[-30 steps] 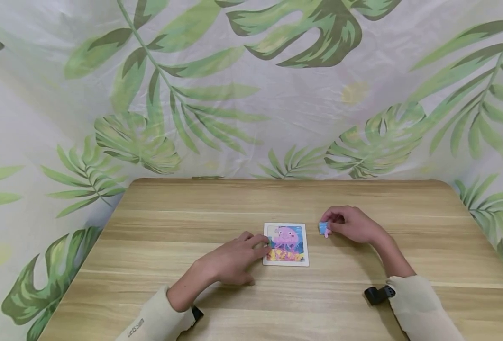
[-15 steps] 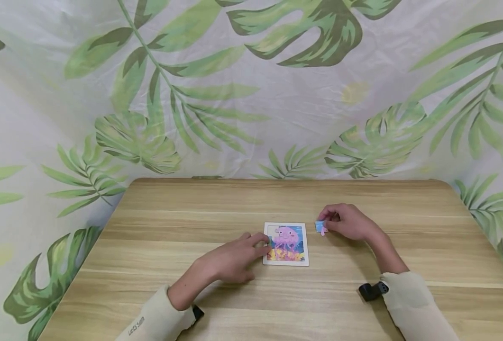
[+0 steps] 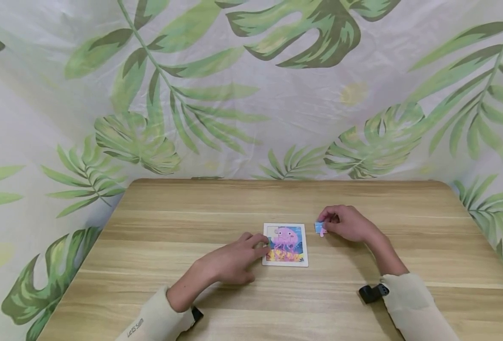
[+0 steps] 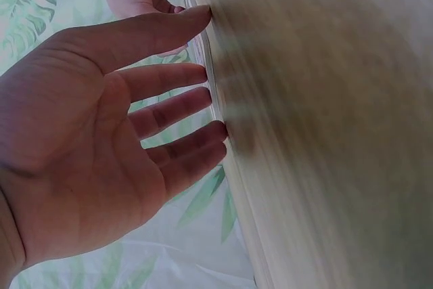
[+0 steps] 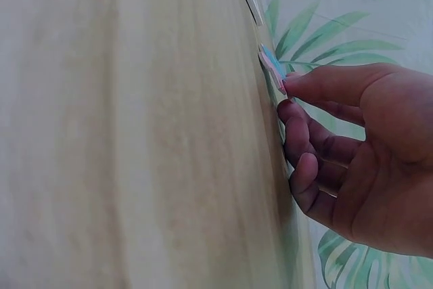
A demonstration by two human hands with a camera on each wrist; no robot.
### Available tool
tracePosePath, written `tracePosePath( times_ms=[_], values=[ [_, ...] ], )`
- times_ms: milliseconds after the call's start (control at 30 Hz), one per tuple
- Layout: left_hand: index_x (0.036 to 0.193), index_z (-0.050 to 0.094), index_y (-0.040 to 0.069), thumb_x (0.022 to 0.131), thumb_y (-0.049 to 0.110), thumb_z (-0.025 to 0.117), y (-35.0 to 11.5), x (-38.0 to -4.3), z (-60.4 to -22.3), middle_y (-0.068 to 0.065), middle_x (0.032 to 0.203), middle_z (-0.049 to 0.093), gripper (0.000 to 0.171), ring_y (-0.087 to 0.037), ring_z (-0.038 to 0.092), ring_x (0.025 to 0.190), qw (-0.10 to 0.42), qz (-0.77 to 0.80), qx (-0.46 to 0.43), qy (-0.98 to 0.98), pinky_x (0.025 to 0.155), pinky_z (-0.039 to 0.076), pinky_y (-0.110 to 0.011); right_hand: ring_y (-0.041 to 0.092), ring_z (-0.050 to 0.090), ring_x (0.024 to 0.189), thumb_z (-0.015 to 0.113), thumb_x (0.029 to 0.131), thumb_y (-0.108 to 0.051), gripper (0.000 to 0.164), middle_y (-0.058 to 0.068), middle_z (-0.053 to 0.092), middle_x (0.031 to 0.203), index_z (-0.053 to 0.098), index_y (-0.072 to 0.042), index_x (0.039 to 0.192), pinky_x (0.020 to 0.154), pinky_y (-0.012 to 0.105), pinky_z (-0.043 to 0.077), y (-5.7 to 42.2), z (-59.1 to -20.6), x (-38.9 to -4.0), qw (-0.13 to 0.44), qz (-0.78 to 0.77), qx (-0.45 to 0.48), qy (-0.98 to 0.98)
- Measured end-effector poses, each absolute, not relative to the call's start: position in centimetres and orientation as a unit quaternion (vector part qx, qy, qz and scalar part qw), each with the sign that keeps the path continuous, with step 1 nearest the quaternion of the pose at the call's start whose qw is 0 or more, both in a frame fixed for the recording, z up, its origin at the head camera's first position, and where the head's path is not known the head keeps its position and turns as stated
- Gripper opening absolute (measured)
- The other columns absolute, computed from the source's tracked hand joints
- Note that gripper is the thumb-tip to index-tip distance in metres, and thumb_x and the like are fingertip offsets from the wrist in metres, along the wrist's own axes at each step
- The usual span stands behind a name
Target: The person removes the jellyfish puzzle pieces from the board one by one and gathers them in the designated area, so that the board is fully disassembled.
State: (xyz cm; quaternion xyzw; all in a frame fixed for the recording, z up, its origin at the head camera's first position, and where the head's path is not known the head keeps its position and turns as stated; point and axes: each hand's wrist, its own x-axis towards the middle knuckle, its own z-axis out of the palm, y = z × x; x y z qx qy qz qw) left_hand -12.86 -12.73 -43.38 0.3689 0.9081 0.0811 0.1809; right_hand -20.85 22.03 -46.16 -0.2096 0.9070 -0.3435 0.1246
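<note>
A square jigsaw puzzle in a white frame (image 3: 285, 264) lies on the table, showing a pink jellyfish over yellow coral. Its upper left corner is a pale bare patch. My left hand (image 3: 236, 258) rests at the puzzle's left edge, fingertips touching it; in the left wrist view its fingers are extended and hold nothing. Just right of the puzzle, my right hand (image 3: 348, 223) pinches a blue and pink puzzle piece (image 3: 320, 228) between thumb and fingers. In the right wrist view the piece (image 5: 272, 69) is slightly tilted, close to the tabletop.
The wooden table (image 3: 183, 203) has rounded far corners. A leaf-patterned cloth (image 3: 217, 104) hangs behind it. Black wrist devices (image 3: 373, 293) sit at the sleeves.
My right hand has moved slightly left with the puzzle piece, nearer the frame, and has then stayed almost still. The left hand has hardly moved.
</note>
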Motion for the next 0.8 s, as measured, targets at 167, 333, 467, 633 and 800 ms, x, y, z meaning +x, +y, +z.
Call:
tracePosePath(
  times_ms=[167,333,467,633,800],
  values=[
    [0.155,0.056,0.005,0.093,0.013,0.079,-12.74,-12.85,-43.5,-0.01,0.165,0.045,0.067,-0.029,0.041,0.155,0.181,0.093,0.37,0.907,0.124,0.045,-0.043,0.014,0.057,0.08,0.069,0.098,-0.003,0.009,0.004,0.071,0.09,0.076,-0.005,0.104,0.07,0.025,0.047,21.89,-46.07,-20.71,0.119,-0.352,-0.214,0.904],
    [0.153,0.058,0.003,0.099,0.023,0.078,-12.61,-12.94,-43.67,-0.011,0.163,0.047,0.062,-0.026,0.05,0.151,0.178,0.101,0.37,0.906,0.123,0.046,-0.04,0.014,0.056,0.08,0.07,0.098,-0.004,0.009,0.004,0.07,0.089,0.076,-0.006,0.104,0.07,0.024,0.046,21.93,-46.02,-20.65,0.115,-0.353,-0.215,0.903],
    [0.153,0.058,0.003,0.1,0.03,0.077,-12.58,-12.92,-43.64,-0.01,0.163,0.047,0.062,-0.026,0.053,0.149,0.18,0.1,0.366,0.908,0.121,0.048,-0.041,0.014,0.056,0.078,0.07,0.098,-0.004,0.008,0.004,0.07,0.088,0.076,-0.005,0.103,0.068,0.025,0.046,21.98,-46.15,-20.6,0.109,-0.353,-0.217,0.904],
    [0.155,0.057,0.004,0.1,0.033,0.077,-12.54,-12.88,-43.52,-0.01,0.164,0.047,0.065,-0.026,0.053,0.149,0.183,0.096,0.363,0.909,0.122,0.047,-0.041,0.014,0.057,0.081,0.07,0.099,-0.006,0.007,0.003,0.07,0.09,0.076,-0.006,0.104,0.071,0.025,0.048,21.96,-46.08,-20.64,0.116,-0.349,-0.211,0.906],
    [0.156,0.056,0.007,0.1,0.036,0.077,-12.49,-12.84,-43.45,-0.01,0.164,0.047,0.067,-0.026,0.053,0.149,0.182,0.089,0.366,0.908,0.122,0.047,-0.041,0.014,0.059,0.084,0.07,0.1,-0.006,0.008,0.004,0.071,0.093,0.076,-0.007,0.105,0.075,0.026,0.05,21.83,-46.04,-20.65,0.113,-0.34,-0.212,0.909]
  ],
)
